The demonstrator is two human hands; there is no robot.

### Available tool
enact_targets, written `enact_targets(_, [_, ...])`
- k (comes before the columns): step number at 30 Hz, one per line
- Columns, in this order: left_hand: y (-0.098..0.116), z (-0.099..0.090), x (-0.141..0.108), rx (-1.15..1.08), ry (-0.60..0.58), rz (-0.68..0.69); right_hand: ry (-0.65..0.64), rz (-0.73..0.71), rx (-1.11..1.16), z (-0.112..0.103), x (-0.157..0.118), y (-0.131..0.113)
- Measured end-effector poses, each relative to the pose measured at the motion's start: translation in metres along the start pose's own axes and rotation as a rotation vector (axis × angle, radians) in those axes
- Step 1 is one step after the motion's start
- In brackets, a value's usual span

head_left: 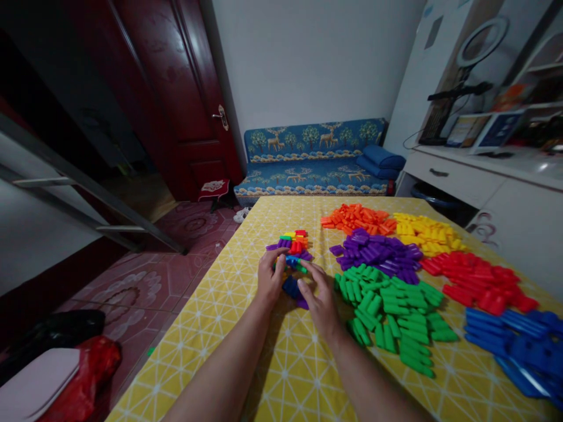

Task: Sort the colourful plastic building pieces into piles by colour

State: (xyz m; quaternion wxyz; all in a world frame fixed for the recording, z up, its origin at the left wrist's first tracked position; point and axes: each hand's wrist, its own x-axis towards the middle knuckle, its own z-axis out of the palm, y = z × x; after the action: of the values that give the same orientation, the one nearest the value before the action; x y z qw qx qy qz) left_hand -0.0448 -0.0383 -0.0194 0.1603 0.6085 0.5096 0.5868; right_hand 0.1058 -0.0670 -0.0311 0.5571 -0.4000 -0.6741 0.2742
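Note:
Several joined plastic building blocks [291, 261], blue with green at the right end, are held between my two hands. My left hand [268, 275] has its fingers and thumb closed around the left side, hiding part of it. On the other side, my right hand [322, 296] grips the green end with its fingertips, its thumb lower down. Dark blue blocks [290, 286] and a purple block [302, 303] lie just below, partly covered by the right thumb. Beyond my hands sits a cluster of purple, red, yellow and green blocks [299, 246].
To the right are piles of green blocks [369, 305], purple blocks [378, 252], orange blocks [358, 220], yellow blocks [426, 234], red blocks [484, 281] and blue blocks [519, 346]. A yellow patterned cloth [220, 346] covers the table. Behind it stands a blue sofa [308, 170].

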Motion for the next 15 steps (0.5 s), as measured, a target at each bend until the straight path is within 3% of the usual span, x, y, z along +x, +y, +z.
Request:
enact_targets(4, [0.006,0.001,-0.002,0.042,-0.068,0.059,-0.013,0.074,0.135,0.003,-0.002,-0.002])
enact_targets(11, [0.01,0.003,-0.003,0.036,-0.143,0.014,-0.008,0.177,0.21,0.006,-0.001,0.003])
enact_targets(15, [0.005,0.002,-0.001,0.003,-0.037,-0.074,0.094,0.206,0.233,0.005,-0.002,0.008])
